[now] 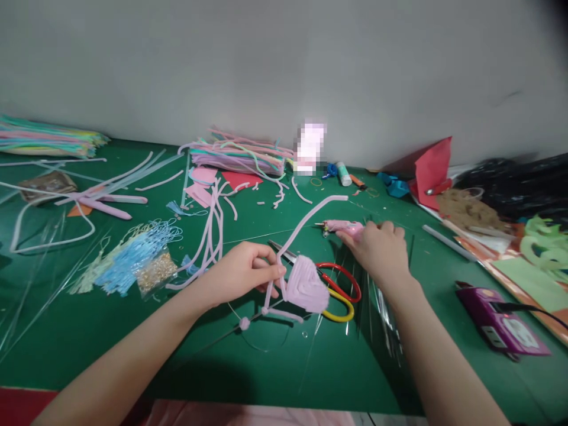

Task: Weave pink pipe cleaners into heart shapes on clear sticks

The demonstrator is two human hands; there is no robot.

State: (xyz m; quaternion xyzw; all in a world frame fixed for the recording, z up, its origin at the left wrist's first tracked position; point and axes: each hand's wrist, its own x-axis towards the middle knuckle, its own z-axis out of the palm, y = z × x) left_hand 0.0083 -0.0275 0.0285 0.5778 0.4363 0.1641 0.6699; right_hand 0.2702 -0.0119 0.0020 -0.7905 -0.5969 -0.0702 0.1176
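Observation:
My left hand [246, 270] is closed in a pinch on a pink pipe-cleaner heart [306, 284], held just above the green table [284, 367]. A long loose pink stem rises from the heart toward the back. Beneath the heart lie red and yellow handled scissors [339, 290]. Farther back and to the right, my right hand [377, 248] is curled over the handle of a pink glue gun [341, 226] that lies on the table with its metal nozzle pointing left.
Loose pink pipe cleaners [208, 231], light blue tassels [133, 254] and a bag of gold bits [155, 269] lie at left. Bundles of coloured pipe cleaners [239, 155] sit along the wall. A purple power strip [501, 319], red paper [432, 165] and paper cutouts crowd the right.

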